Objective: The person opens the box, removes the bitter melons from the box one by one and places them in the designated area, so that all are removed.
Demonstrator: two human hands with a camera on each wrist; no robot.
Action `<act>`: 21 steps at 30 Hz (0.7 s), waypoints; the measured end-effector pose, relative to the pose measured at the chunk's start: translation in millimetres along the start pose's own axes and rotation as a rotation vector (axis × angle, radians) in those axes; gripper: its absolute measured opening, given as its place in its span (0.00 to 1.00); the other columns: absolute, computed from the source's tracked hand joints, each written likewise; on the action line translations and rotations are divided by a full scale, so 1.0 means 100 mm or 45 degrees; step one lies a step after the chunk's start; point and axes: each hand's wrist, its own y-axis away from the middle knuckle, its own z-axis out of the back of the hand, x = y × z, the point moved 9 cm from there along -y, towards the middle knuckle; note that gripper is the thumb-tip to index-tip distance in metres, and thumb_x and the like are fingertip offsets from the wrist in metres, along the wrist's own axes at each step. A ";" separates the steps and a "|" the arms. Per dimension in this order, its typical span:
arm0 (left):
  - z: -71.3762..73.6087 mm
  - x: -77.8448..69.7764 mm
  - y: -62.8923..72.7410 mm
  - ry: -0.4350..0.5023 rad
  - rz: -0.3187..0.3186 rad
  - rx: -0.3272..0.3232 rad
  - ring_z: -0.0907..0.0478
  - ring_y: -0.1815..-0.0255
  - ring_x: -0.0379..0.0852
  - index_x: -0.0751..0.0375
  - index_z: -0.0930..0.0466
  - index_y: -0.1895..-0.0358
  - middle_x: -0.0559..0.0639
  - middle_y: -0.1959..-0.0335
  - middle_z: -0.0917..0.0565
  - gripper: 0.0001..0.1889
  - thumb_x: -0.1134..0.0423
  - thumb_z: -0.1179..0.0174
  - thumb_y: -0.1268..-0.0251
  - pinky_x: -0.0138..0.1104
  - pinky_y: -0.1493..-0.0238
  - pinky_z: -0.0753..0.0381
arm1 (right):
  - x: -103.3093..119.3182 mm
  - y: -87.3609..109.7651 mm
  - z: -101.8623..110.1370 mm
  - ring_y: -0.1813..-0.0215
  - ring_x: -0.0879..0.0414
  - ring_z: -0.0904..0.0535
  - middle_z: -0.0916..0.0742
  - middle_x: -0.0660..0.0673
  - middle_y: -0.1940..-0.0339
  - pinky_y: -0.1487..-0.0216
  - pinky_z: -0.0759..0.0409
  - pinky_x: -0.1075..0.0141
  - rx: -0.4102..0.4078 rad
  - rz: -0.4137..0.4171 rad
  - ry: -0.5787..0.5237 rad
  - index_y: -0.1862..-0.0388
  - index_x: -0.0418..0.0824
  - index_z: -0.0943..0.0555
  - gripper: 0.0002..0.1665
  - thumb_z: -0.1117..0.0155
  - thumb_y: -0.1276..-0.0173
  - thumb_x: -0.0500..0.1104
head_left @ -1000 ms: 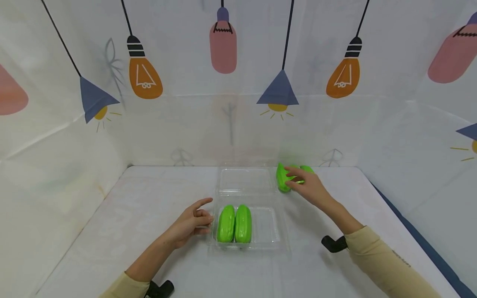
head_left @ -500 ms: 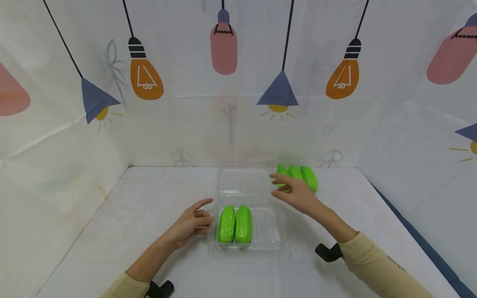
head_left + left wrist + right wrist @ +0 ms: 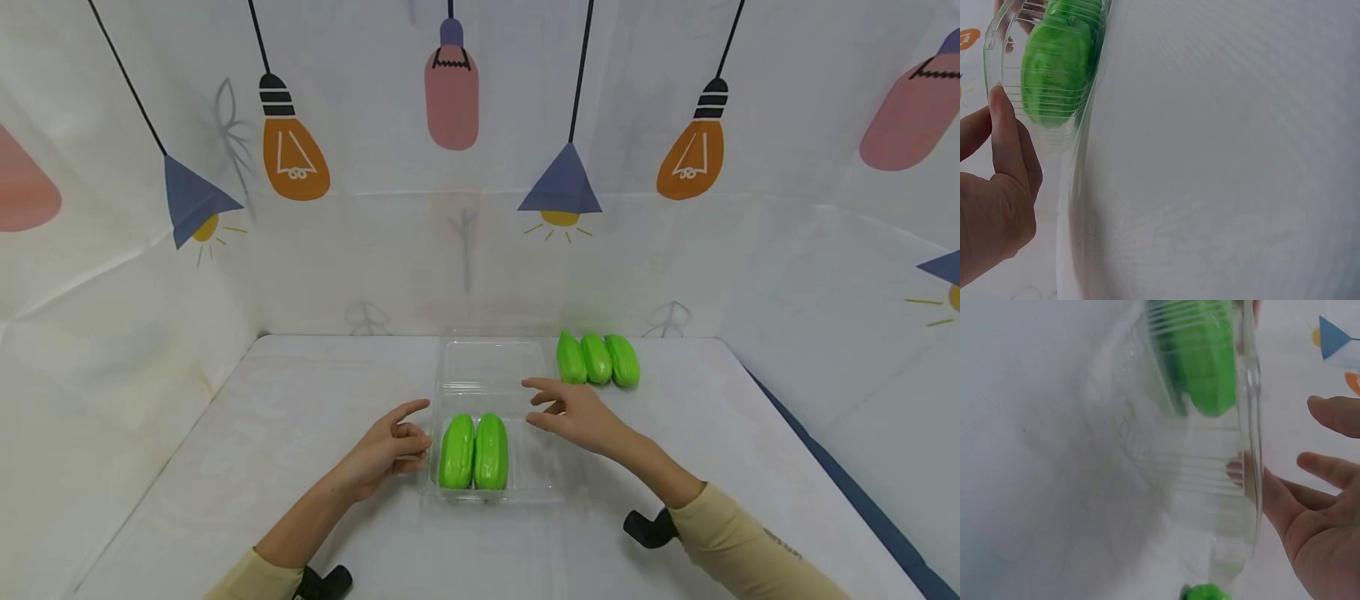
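Note:
A clear plastic clamshell box lies unfolded on the table, its lid at the back. Two glossy green cucumber-shaped pieces stand side by side in the left part of its base. My left hand is at the left side; in the left wrist view a fingertip touches the box rim. Over the base's right part hovers my right hand, fingers spread and holding nothing. The right wrist view shows that hand beside the clear wall, with green behind it.
Several more green pieces, three in a row, lie at the back right of the white table, just right of the lid. Behind the table hangs a white cloth printed with lamps.
My right hand has moved left and nearer, away from the row of green pieces to above the box's right side. The left hand stays where it was.

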 end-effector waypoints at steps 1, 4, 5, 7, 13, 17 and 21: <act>0.00 0.00 0.00 0.000 0.001 -0.001 0.22 0.62 0.40 0.53 0.48 0.22 0.47 0.63 0.25 0.39 0.63 0.38 0.31 0.30 0.61 0.14 | -0.01 0.00 -0.03 0.49 0.49 0.14 0.15 0.36 0.43 0.55 0.15 0.61 0.013 -0.004 0.003 0.28 0.52 0.28 0.33 0.36 0.30 0.55; 0.01 0.00 0.00 -0.001 0.003 -0.002 0.22 0.62 0.40 0.53 0.48 0.22 0.47 0.63 0.25 0.39 0.63 0.38 0.31 0.30 0.61 0.14 | -0.02 -0.01 -0.11 0.50 0.49 0.14 0.14 0.37 0.43 0.56 0.15 0.62 0.051 -0.012 0.003 0.29 0.52 0.28 0.33 0.35 0.31 0.57; 0.01 0.01 0.00 0.000 0.003 -0.002 0.22 0.62 0.40 0.53 0.48 0.22 0.47 0.63 0.25 0.39 0.63 0.38 0.31 0.30 0.61 0.14 | -0.02 -0.01 -0.14 0.50 0.49 0.14 0.14 0.37 0.43 0.56 0.15 0.62 0.062 -0.011 0.002 0.29 0.52 0.28 0.34 0.35 0.31 0.57; 0.01 0.00 0.00 0.000 0.003 -0.004 0.22 0.62 0.40 0.52 0.48 0.22 0.47 0.63 0.25 0.39 0.63 0.38 0.31 0.30 0.62 0.14 | -0.01 -0.01 -0.19 0.50 0.49 0.14 0.14 0.36 0.44 0.57 0.15 0.63 0.088 0.004 -0.003 0.28 0.49 0.28 0.35 0.35 0.31 0.57; 0.02 0.01 -0.01 -0.004 0.005 -0.006 0.22 0.61 0.41 0.52 0.48 0.22 0.47 0.63 0.24 0.39 0.62 0.37 0.32 0.30 0.62 0.14 | 0.03 -0.03 -0.33 0.54 0.51 0.14 0.13 0.36 0.46 0.59 0.16 0.65 0.168 0.051 -0.015 0.27 0.43 0.30 0.37 0.36 0.31 0.56; 0.02 0.00 -0.01 -0.002 0.005 -0.001 0.22 0.61 0.41 0.52 0.48 0.22 0.47 0.63 0.24 0.39 0.63 0.37 0.32 0.30 0.62 0.14 | 0.06 -0.04 -0.40 0.55 0.53 0.13 0.12 0.39 0.48 0.58 0.16 0.64 0.190 0.055 -0.006 0.28 0.44 0.30 0.37 0.36 0.31 0.56; 0.01 -0.01 -0.01 0.002 0.005 0.004 0.22 0.62 0.40 0.53 0.48 0.22 0.47 0.63 0.24 0.39 0.63 0.37 0.32 0.29 0.62 0.14 | 0.06 -0.05 -0.48 0.53 0.52 0.14 0.12 0.40 0.49 0.56 0.15 0.60 0.211 0.028 0.003 0.28 0.45 0.29 0.37 0.35 0.32 0.57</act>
